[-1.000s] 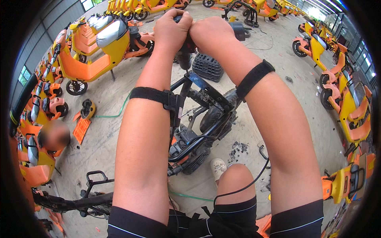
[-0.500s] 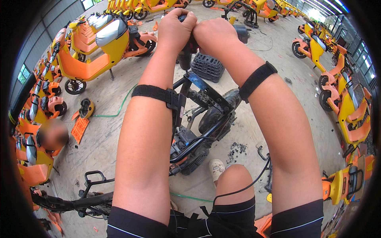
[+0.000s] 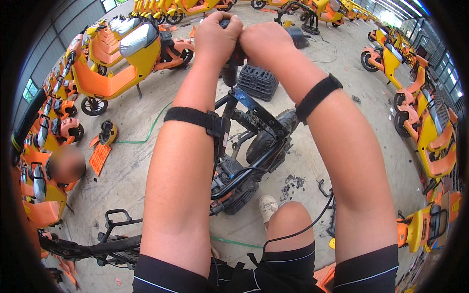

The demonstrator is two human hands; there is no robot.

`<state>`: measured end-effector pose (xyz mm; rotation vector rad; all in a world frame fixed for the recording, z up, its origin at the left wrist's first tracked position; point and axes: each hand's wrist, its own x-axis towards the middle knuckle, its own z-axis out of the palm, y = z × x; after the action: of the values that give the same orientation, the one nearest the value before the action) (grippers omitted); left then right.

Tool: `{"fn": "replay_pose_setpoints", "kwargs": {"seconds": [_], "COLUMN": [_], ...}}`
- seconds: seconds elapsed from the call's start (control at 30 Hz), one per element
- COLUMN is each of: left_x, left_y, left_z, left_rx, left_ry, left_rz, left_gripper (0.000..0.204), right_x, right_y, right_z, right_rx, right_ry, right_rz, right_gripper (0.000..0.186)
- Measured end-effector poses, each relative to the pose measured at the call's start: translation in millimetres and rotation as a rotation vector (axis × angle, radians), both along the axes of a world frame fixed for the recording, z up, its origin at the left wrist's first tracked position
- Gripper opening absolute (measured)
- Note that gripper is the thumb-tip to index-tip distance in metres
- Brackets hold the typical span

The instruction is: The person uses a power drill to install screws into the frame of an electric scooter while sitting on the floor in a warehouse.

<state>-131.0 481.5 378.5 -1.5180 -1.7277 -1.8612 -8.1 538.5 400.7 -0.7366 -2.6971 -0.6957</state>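
Observation:
Both my hands are raised together at the top of the view, around a dark power driver with a little red [image 3: 230,71] that points straight down. My left hand [image 3: 217,39] wraps over its upper part. Beside it, my right hand [image 3: 266,41] is closed in a fist on the tool's other side; the grip itself is hidden. The driver's tip meets, or nearly meets, the end of a dark metal bracket [image 3: 251,105] on a stripped black scooter frame [image 3: 239,178]. A fat black tyre [image 3: 264,146] shows under the bracket.
A black plastic crate [image 3: 257,82] stands beyond the frame. Small dark parts [image 3: 293,185] lie near my shoe. At left are a yellow helmet [image 3: 108,132] and a yellow-orange scooter [image 3: 117,73]. Another scooter frame [image 3: 88,249] lies lower left. A black cable [image 3: 298,233] crosses my knee.
The view has shifted very slightly. My hands and the driver keep almost the same place over the bracket's end.

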Motion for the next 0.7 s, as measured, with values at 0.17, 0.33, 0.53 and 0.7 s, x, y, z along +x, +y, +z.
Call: {"fn": "replay_pose_setpoints", "kwargs": {"seconds": [0.17,0.33,0.53,0.7], "left_x": [5.6,7.5,16.7,21.9], "left_y": [13.5,13.2,-5.6,-78.5], "left_z": [-5.7,-7.2,-3.4,25.2], "left_rx": [0.077,0.046,-0.07,-0.04], "left_ry": [0.143,0.077,0.17,-0.083], "left_rz": [0.187,0.172,0.101,-0.018], "left_gripper": [0.034,0.034,0.041,0.074], "right_x": [3.7,11.8,19.8,41.2], "right_y": [27.7,18.0,13.7,5.5], "right_z": [3.7,2.4,-4.3,-1.8], "right_rx": [0.085,0.073,0.019,0.022], "right_ry": [-0.033,0.013,0.096,0.12], "right_rz": [0.142,0.145,0.151,0.189], "right_gripper": [0.026,0.035,0.04,0.049]}}
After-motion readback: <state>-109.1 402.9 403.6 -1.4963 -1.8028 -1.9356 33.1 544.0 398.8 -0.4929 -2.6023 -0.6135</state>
